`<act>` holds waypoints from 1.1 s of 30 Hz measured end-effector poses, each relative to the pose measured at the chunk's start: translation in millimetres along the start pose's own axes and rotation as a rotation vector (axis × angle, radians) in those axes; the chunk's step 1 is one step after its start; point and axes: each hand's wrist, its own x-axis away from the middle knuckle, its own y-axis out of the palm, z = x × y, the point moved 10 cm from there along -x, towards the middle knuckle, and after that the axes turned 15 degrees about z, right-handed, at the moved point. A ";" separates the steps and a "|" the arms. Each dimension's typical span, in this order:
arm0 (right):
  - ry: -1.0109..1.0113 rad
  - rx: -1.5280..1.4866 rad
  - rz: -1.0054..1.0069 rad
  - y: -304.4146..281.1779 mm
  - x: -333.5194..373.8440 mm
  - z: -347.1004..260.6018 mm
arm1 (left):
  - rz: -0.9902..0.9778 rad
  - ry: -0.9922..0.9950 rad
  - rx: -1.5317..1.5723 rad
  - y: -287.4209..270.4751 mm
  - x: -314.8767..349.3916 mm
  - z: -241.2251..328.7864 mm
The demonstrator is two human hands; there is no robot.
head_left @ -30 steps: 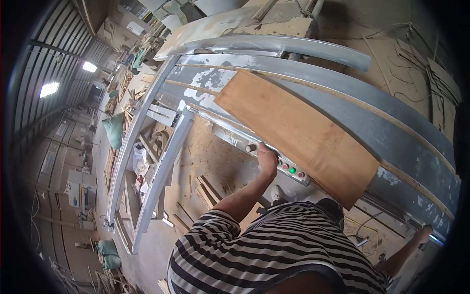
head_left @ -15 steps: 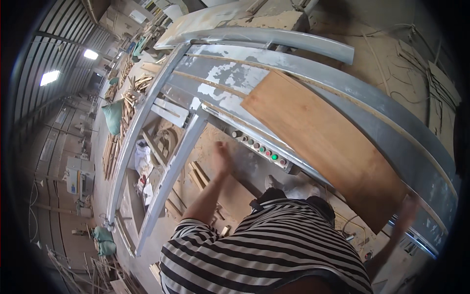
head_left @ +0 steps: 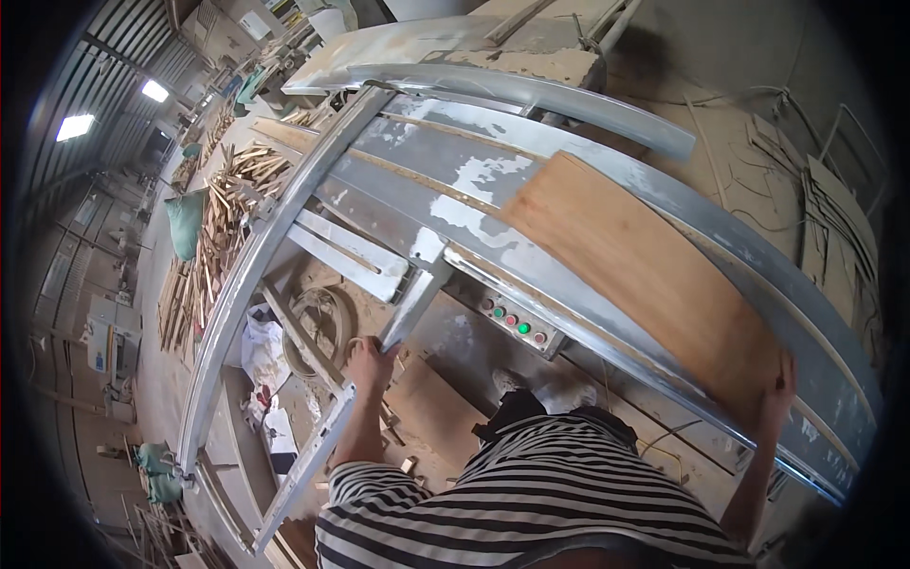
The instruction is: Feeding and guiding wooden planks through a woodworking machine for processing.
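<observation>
A long brown wooden board [head_left: 645, 266] lies slantwise across the grey metal saw table [head_left: 398, 194]. My right hand [head_left: 778, 387] is at its right end, with the fingers against the board's edge; the thumb is hard to make out. At the left, my left hand [head_left: 368, 365] is closed round a pale metal bar [head_left: 417, 303] of the sliding frame that sticks out toward me. A slotted metal plate [head_left: 351, 256] sits farther along beside this bar. On the table's near side is a control box [head_left: 517, 322] with several coloured buttons.
A curved metal rail [head_left: 237, 266] runs along the frame's left side. Beyond it lies a heap of wood strips [head_left: 242, 180] with a green sack [head_left: 187, 226]. Offcuts and a loose board [head_left: 431, 398] lie on the floor near my feet. Cables cross the floor at far right.
My left hand has moved from open air onto the metal bar and closed round it. My right hand has come to the board's end. The view has shifted, and the frame sits closer to me.
</observation>
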 end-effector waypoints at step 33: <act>-0.187 -0.170 -0.122 517.4 -140.9 -445.6 | 0.133 0.169 0.000 -8.7 -2.6 8.6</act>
